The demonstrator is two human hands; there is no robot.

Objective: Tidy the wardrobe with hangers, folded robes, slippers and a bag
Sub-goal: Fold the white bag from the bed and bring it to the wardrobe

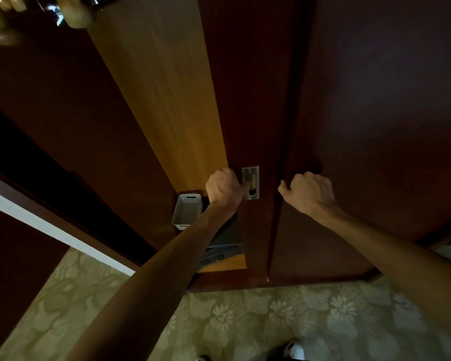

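Here the wardrobe [245, 100] was seen from close above, its dark sliding doors filling the far side of the view. The left hand [225, 186] was curled over the edge of the left door [255, 113], a fingertip hooked into the recessed metal pull [250, 182]. The right hand [309, 192] was held as a loose fist against the seam where the right door [375, 126] began; nothing could be seen held in it, though whether its fingertips caught the door's edge could not be told. To the left of the left door a gap stood open, and through it a lighter inner panel [162, 100], a pale basket [187, 211] and a dark box [223, 243] low down were shown. Wooden hangers [0, 19] were glimpsed, blurred, at the far top left. No robes, slippers or bag could be made out. The doors were judged heavy, stiff and smooth-faced, likely to run on a track, so a flat palm would probably slip; the pull and the door's edge were judged the sound places to take hold, with steady sideways force rather than a jerk. The basket was judged light and rigid, best lifted by its cut-out handle. Patterned carpet [271, 321] lay near.
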